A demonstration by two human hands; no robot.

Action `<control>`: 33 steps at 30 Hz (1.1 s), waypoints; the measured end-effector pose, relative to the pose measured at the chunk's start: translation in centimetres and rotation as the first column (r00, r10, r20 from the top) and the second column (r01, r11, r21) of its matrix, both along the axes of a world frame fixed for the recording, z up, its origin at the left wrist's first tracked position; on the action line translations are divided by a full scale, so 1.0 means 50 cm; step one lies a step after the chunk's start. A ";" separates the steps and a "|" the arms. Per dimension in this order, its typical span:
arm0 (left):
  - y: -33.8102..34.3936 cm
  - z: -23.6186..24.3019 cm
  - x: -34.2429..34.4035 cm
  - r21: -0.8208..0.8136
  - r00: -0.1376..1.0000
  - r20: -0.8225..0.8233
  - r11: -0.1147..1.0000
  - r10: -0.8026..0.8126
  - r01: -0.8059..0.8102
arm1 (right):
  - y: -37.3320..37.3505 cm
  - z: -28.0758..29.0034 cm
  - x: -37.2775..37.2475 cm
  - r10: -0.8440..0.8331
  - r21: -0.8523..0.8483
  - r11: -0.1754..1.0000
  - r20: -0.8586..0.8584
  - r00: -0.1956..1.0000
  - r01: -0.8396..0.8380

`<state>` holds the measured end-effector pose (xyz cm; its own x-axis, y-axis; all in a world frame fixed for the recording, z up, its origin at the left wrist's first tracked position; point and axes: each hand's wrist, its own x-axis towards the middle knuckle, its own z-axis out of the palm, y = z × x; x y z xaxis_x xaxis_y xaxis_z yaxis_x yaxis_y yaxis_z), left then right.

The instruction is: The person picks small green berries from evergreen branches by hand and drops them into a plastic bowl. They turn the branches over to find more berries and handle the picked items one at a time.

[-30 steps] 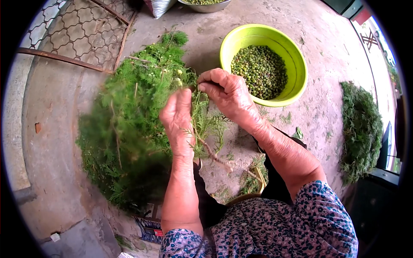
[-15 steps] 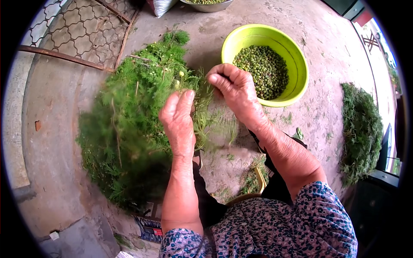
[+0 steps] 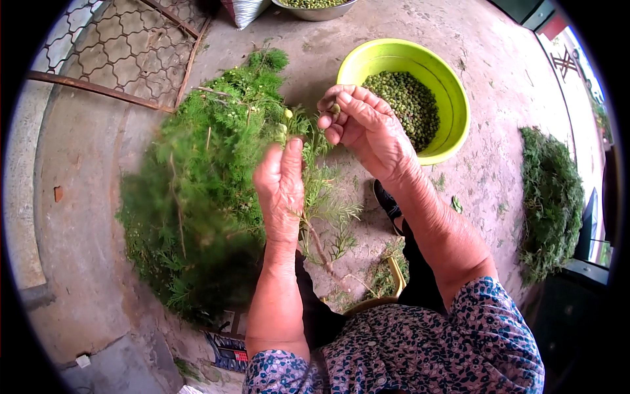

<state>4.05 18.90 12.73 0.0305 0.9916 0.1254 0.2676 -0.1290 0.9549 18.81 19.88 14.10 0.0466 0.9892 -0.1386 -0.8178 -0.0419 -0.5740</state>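
My left hand is closed on a leafy green sprig with a brown woody stem hanging below it; pale round fruits show just above its thumb. Up and to the right, my right hand has curled fingers pinching a small greenish fruit, over the near left rim of a lime-green plastic basin that holds many small green and brownish fruits. Beneath and left of my hands lies a big pile of feathery green branches, its near part blurred.
A metal bowl of similar fruits and a white sack stand at the top. A rusty mesh frame lies top left. A darker heap of branches lies right. My shoe and a yellow object are below.
My right hand has moved up and right toward the basin and turned, showing a small fruit between its fingers. My left hand, with the sprig, has shifted slightly right.
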 end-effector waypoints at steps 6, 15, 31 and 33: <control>0.003 -0.015 0.010 0.113 0.984 -0.173 0.992 -0.035 0.055 | -0.002 -0.021 0.017 0.019 0.009 1.000 0.325 0.946 -0.023; 0.001 -0.014 0.007 0.150 0.933 -0.353 0.980 -0.073 0.133 | 0.002 -0.034 0.011 -0.133 0.195 0.980 0.816 0.562 -0.051; -0.019 -0.003 0.008 0.067 0.992 -0.079 0.992 -0.103 0.109 | 0.027 -0.052 0.054 -0.261 -0.055 0.956 0.283 0.923 0.287; -0.012 0.001 0.000 -0.001 0.981 -0.164 0.995 -0.102 0.103 | 0.016 -0.019 0.027 -0.199 -0.090 0.974 0.096 0.975 0.208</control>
<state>4.04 18.30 12.78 0.1530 0.9812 0.1180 0.4054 -0.1712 0.8980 20.18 20.68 13.13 0.2616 0.9394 -0.2216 -0.7631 0.0607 -0.6434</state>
